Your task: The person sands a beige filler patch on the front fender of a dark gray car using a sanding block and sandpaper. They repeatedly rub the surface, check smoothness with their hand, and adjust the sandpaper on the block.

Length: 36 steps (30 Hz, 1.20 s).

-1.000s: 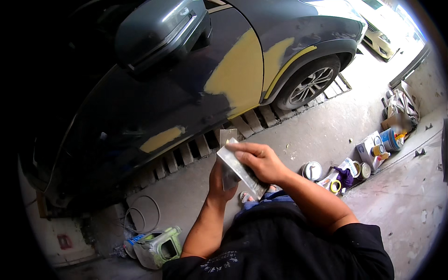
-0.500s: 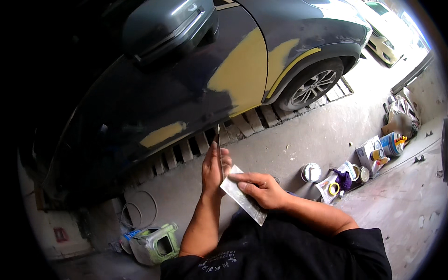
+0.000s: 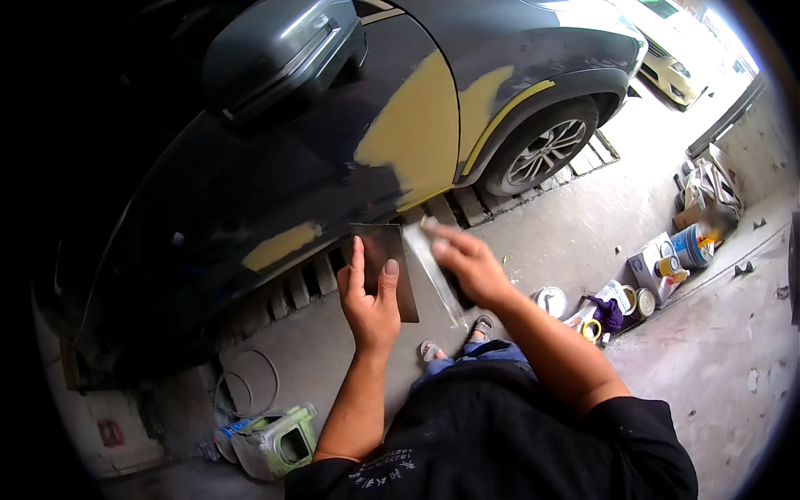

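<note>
My left hand (image 3: 369,315) grips a dark, flat, rectangular metal plate (image 3: 377,250), its broad face turned up. Just to its right, my right hand (image 3: 477,271) is closed on a pale, thin scraper blade (image 3: 431,273), blurred by motion and seen nearly edge-on. A narrow gap shows between plate and blade. Beyond both hands stands a dark grey car (image 3: 283,167). Yellow filler spreads over the front of its door in a large patch (image 3: 421,125) and continues onto the fender. A smaller filler patch (image 3: 282,246) lies low on the door.
A white tub (image 3: 550,302), purple cloth (image 3: 608,314), yellow tape roll (image 3: 591,331) and blue can (image 3: 686,248) stand or lie along the right wall. At lower left is a green-stained stool-like object (image 3: 292,446) beside a looped hose (image 3: 277,375). Slatted grating runs beneath the car.
The left hand's plate has turned from edge-on to face up. My right hand and its blade have moved up and forward, away from my body. My feet have come into view.
</note>
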Each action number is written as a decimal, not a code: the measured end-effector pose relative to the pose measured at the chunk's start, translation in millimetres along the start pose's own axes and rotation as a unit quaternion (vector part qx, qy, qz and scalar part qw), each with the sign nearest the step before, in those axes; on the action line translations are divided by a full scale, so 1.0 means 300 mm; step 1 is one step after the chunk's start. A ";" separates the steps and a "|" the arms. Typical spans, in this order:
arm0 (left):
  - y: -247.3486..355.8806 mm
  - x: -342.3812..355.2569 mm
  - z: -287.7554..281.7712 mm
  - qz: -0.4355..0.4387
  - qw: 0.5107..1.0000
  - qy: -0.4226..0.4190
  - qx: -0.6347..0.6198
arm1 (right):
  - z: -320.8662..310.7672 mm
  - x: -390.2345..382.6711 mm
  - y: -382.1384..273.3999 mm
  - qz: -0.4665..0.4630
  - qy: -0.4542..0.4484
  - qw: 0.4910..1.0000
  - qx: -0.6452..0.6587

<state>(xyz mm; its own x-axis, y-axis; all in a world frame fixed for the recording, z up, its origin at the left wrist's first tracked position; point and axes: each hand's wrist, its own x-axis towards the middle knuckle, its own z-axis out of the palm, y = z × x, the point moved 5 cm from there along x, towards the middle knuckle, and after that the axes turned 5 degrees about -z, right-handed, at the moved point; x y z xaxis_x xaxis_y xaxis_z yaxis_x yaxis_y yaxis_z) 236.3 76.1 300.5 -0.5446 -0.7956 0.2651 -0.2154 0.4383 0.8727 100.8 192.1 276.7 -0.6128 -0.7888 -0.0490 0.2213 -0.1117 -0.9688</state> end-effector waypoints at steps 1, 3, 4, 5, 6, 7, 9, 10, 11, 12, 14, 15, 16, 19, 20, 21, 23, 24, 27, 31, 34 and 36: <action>0.010 -0.001 -0.003 0.016 1.000 0.008 0.005 | -0.024 0.036 -0.033 0.007 0.025 1.000 0.010; 0.024 -0.004 -0.012 0.044 0.999 0.025 0.016 | -0.056 0.053 -0.055 -0.078 0.049 0.995 -0.036; 0.030 -0.002 -0.013 0.047 0.998 0.022 0.031 | -0.053 0.035 -0.067 -0.093 0.032 0.993 -0.058; 0.039 0.001 -0.017 0.051 0.997 0.020 0.046 | -0.052 0.020 -0.060 -0.080 0.026 0.986 -0.144; 0.044 0.001 -0.017 0.055 0.996 0.015 0.062 | -0.035 0.015 -0.067 -0.140 0.016 0.967 -0.212; 0.049 -0.002 -0.015 0.062 0.996 0.019 0.068 | -0.008 0.010 -0.076 -0.200 0.005 0.939 -0.279; 0.060 -0.010 -0.009 0.077 0.993 0.029 0.081 | 0.050 -0.008 -0.096 -0.228 -0.016 0.933 -0.279; 0.062 -0.014 -0.007 0.081 0.993 0.030 0.083 | 0.074 -0.015 -0.082 -0.235 -0.025 0.928 -0.289; 0.064 -0.018 -0.006 0.084 0.992 0.032 0.085 | 0.097 -0.024 -0.060 -0.241 -0.033 0.922 -0.300; 0.065 -0.019 0.000 0.088 0.992 0.032 0.085 | 0.111 -0.039 -0.044 -0.265 -0.010 0.917 -0.298; 0.061 -0.019 0.000 0.078 0.993 0.039 0.078 | 0.121 -0.074 -0.005 -0.262 0.009 0.915 -0.306; 0.056 -0.019 -0.001 0.072 0.994 0.044 0.074 | 0.128 -0.096 0.013 -0.260 0.017 0.914 -0.310; 0.030 -0.015 -0.003 0.051 0.997 0.048 0.032 | 0.138 -0.124 0.035 -0.244 0.012 0.919 -0.309; -0.050 0.002 0.011 -0.025 0.992 0.042 -0.115 | 0.145 -0.170 0.079 -0.232 -0.005 0.918 -0.322; -0.059 -0.007 0.024 -0.058 0.982 0.027 -0.177 | 0.132 -0.173 0.079 -0.231 -0.014 0.914 -0.334; -0.070 -0.013 0.029 -0.090 0.968 0.012 -0.235 | 0.127 -0.181 0.072 -0.230 -0.023 0.911 -0.342; -0.138 0.001 0.023 -0.112 0.953 0.066 -0.273 | 0.120 -0.200 0.071 -0.235 -0.036 0.902 -0.361; -0.165 0.016 0.022 -0.158 0.923 0.071 -0.344 | 0.114 -0.216 0.074 -0.242 -0.038 0.895 -0.374; -0.183 0.026 0.011 -0.267 0.765 -0.063 -0.582 | 0.049 -0.200 0.090 -0.250 0.025 0.877 -0.410; -0.068 0.021 0.024 -0.241 0.654 -0.198 -0.689 | -0.045 -0.147 0.083 -0.036 0.024 0.991 -0.123; -0.028 0.011 0.037 -0.238 0.655 -0.204 -0.688 | 0.049 -0.184 0.003 -0.015 -0.077 0.997 0.025; -0.018 0.003 0.041 -0.248 0.693 -0.190 -0.650 | 0.095 -0.207 0.030 -0.020 -0.125 0.991 -0.046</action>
<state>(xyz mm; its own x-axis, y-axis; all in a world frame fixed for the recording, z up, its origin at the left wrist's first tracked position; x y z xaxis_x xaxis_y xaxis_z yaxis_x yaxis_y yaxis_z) 227.0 78.0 291.0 -0.8918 -0.4383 -0.1122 0.3249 -0.7931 0.5153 162.5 222.9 278.0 -0.4100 -0.9112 0.0396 0.1230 -0.0983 -0.9875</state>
